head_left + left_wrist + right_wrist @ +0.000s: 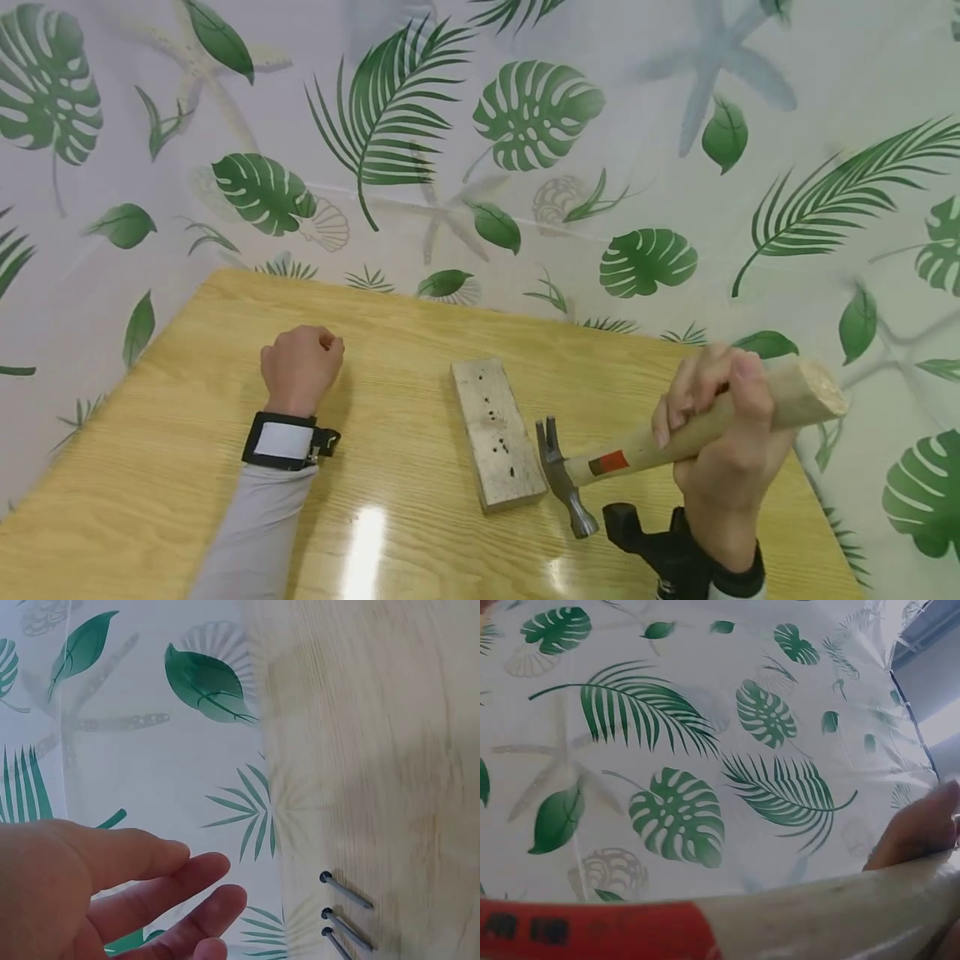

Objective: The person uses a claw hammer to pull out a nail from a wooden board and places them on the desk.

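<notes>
My right hand [723, 425] grips a claw hammer [562, 479] by its pale wooden handle, the butt end raised. The steel head hangs just right of a wooden block [498, 429], close to its near corner. Dark spots and holes dot the top of the block. In the right wrist view the handle [802, 922] crosses the bottom with its red label, and part of the fingers shows at the right edge. Left of the block, my left hand [302, 367] hovers over the table with loosely bent fingers and holds nothing. Beside it, in the left wrist view, lie three nails [347, 890].
The yellow wood-grain table [405, 400] ends at the back against a white curtain [450, 108] printed with green leaves. Black straps with small mounts circle both wrists, the left wrist strap [281, 440] carrying a white patch.
</notes>
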Tool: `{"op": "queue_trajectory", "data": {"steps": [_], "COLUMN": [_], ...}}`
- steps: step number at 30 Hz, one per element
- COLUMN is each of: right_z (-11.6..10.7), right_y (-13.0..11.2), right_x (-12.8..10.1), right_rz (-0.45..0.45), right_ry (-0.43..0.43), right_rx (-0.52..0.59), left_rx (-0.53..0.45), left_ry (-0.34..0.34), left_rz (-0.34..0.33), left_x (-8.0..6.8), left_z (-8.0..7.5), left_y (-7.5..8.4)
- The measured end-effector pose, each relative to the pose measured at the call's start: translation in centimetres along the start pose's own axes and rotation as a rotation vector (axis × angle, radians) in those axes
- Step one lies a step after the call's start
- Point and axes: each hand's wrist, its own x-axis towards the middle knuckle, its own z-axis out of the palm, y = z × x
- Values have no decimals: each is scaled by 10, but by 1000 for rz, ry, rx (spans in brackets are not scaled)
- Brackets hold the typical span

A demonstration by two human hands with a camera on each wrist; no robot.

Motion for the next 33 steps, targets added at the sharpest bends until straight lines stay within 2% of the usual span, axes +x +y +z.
{"op": "queue_trajectory", "data": {"steps": [3,7,10,14,19,21,23,27,29,31,33], "right_z": [-21,-50,-64,-71,-83,-93,-104,-123,-130,-139,-149], "right_y": [-4,-5,-1,7,21,33,46,64,72,81,93], "right_x": [0,-1,-1,0,8,14,20,31,37,41,42], "right_rz": [153,365,474,571,675,708,753,832,884,931,970], "right_ry": [-32,-60,-120,-143,-27,-28,-81,-317,-411,-474,-496], "right_rx": [-76,-199,-272,-383,-520,-599,-698,-980,-1083,-1146,-1151], "left_rx": [-24,-67,-85,-83,-87,-88,-88,-87,-88,-83,-76], "left_ry": [-21,-93,-139,-177,-244,-261,-275,-284,-282,-283,-290], "left_rz": [26,43,29,11,-9,-11,-10,6,18,32,48], "left_x": [2,3,4,5,3,3,1,-2,-2,-3,-3], "left_z": [-1,-1,-3,-3,1,3,5,11,14,17,21], "left_y": [2,4,5,5,5,6,9,14,16,18,19]}}
